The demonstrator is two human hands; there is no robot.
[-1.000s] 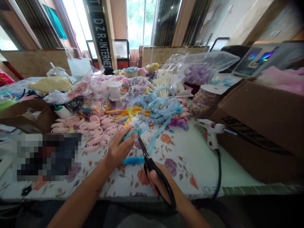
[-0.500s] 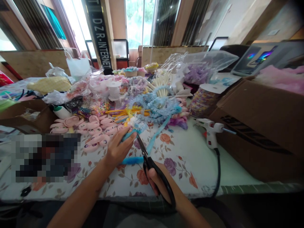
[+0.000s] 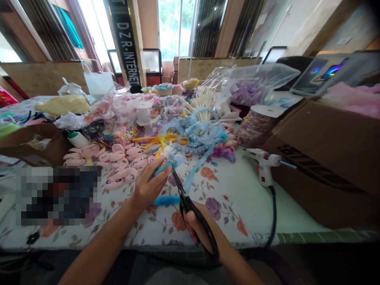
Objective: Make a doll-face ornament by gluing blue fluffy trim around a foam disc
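My right hand [image 3: 197,223] is closed round the black handles of a pair of scissors [image 3: 184,194]. The scissor blades point up and to the left, with their tips at the fingers of my left hand [image 3: 151,183]. That hand is closed on a piece of blue ribbon [image 3: 160,169], partly hidden by the fingers. A light-blue strip [image 3: 194,170] runs from the blue ruffled trim [image 3: 202,136] down towards the scissors. Below the left fingers lies a bright-blue fuzzy strip [image 3: 168,200] on the flowered tablecloth [image 3: 221,184].
Pink plush pieces [image 3: 120,170] lie left of my hands. A white glue gun [image 3: 264,166] with a black cord stands right, beside a large cardboard box [image 3: 323,166]. A spool of multicoloured yarn [image 3: 255,126] and bagged trims sit behind. A small open box [image 3: 35,144] is far left.
Hardly anything differs. The view has shifted very slightly; both hands, the scissors and the blue ribbon keep their places.
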